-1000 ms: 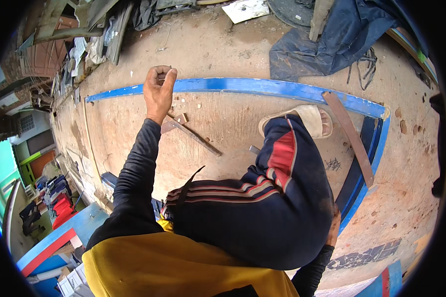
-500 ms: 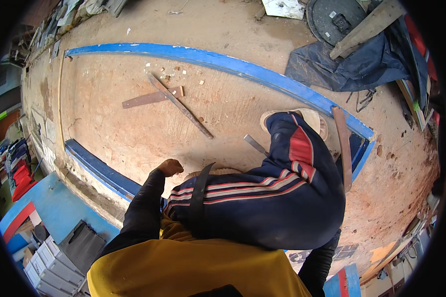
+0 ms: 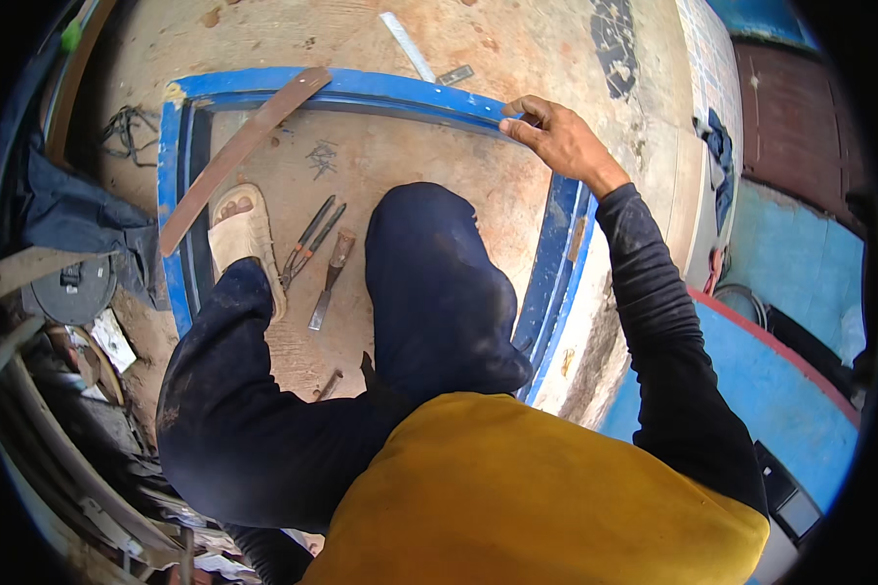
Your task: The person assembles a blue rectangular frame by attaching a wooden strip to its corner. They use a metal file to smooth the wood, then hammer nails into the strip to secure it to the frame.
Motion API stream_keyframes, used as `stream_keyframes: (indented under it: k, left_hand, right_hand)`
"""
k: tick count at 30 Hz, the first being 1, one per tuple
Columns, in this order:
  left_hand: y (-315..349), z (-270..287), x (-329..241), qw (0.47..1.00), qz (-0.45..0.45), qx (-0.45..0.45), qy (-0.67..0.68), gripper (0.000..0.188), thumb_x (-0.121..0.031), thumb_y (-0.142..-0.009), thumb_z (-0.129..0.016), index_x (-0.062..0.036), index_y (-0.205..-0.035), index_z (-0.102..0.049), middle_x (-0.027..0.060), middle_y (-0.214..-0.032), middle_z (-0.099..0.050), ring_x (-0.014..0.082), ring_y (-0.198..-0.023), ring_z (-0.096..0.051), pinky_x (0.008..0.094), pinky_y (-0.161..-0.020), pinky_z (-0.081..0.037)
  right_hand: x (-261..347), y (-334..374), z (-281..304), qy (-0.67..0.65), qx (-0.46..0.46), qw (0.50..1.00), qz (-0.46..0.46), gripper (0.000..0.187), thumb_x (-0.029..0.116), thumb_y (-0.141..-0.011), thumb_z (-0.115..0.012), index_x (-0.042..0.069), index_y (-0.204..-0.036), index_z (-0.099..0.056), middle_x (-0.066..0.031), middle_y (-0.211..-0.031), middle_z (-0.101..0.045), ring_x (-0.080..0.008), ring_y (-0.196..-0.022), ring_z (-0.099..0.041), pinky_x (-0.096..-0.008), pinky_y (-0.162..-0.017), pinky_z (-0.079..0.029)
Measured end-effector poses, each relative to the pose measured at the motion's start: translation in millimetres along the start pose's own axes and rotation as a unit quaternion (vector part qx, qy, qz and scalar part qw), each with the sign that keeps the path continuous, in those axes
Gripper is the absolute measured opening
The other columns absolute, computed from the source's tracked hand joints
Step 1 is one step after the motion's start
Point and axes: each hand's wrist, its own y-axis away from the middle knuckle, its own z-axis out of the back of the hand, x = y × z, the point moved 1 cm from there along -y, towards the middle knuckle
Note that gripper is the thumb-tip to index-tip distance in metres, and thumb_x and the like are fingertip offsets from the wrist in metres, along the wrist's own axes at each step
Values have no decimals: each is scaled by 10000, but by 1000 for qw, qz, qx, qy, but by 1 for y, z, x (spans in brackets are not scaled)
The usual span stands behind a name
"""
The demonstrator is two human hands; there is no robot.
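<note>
My right hand [image 3: 561, 146] reaches out over the far rail of a blue-painted wooden frame [image 3: 400, 91], near its right end. Its fingers are bent and apart, with nothing visible between them; whether they touch the wood I cannot tell. My left hand is out of view; only a dark sleeve [image 3: 268, 554] shows at the bottom. A brown wooden strip [image 3: 239, 161] lies slantwise over the frame's far left corner. Inside the frame lie pincers with orange handles [image 3: 310, 241], a chisel with a wooden handle [image 3: 332, 278] and a small heap of nails [image 3: 322, 156].
Beyond the far rail lies a try square [image 3: 415, 54]. My sandalled foot [image 3: 244, 239] stands inside the frame, beside the pincers. A dark sheet [image 3: 88, 210], a round black lid [image 3: 68, 291] and scrap wood crowd the left. A blue panel [image 3: 751, 390] lies at the right.
The view has swung round to the right, to the frame's other end. The pincers, nails and try square have come into view. My left hand has left the view; my right hand has appeared over the frame.
</note>
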Motion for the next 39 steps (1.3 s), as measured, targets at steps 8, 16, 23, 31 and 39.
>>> stream_keyframes:
  k: [8, 16, 23, 31, 39]
  left_hand:
    - [-134, -141, -317, 889, -318, 231, -233, 255, -285, -1123, -644, -34, -1143, -690, 47, -1083, -700, 126, -1029, -643, 290, -1001, -501]
    - [-19, -293, -375, 768, -458, 339, -295, 141, -140, -1088, -681, -6, -1122, -708, 77, -1097, -732, 143, -1070, -650, 294, -1018, -492]
    - [-46, -335, -324, 733, -440, 356, -377, 182, -174, -1131, -622, -2, -1077, -640, 18, -1027, -626, 105, -935, -553, 254, -875, -455]
    - [-102, -323, -293, 588, -495, 362, -527, 231, -218, -1068, -630, 9, -1025, -635, 112, -857, -633, 203, -799, -609, 359, -770, -509]
    - [-86, -365, -289, 617, -450, 429, -483, 243, -225, -1060, -585, 6, -1040, -658, 149, -843, -699, 255, -763, -681, 396, -740, -549]
  right_hand:
    - [-150, 256, -93, -311, -162, 848, -398, 372, 373, -1042, -702, 14, -1126, -750, -38, -868, -705, -126, -754, -627, -318, -728, -536]
    - [-111, 366, -355, -437, 122, 745, -490, 393, 403, -1009, -693, 63, -1197, -749, -111, -1007, -787, -247, -819, -742, -375, -701, -596]
    - [-89, 400, -464, -460, 112, 780, -409, 495, 457, -1001, -689, 29, -1243, -747, -217, -1123, -786, -379, -982, -772, -449, -824, -622]
    - [-72, 399, -511, -476, 97, 641, -594, 1231, 651, -929, -706, -59, -1702, -61, -367, -1744, -120, -518, -1508, -432, -520, -1218, -426]
    - [-79, 402, -564, -521, -37, 673, -524, 817, 489, -1002, -626, -9, -1608, -396, -312, -1685, -297, -475, -1567, -334, -466, -1284, -323]
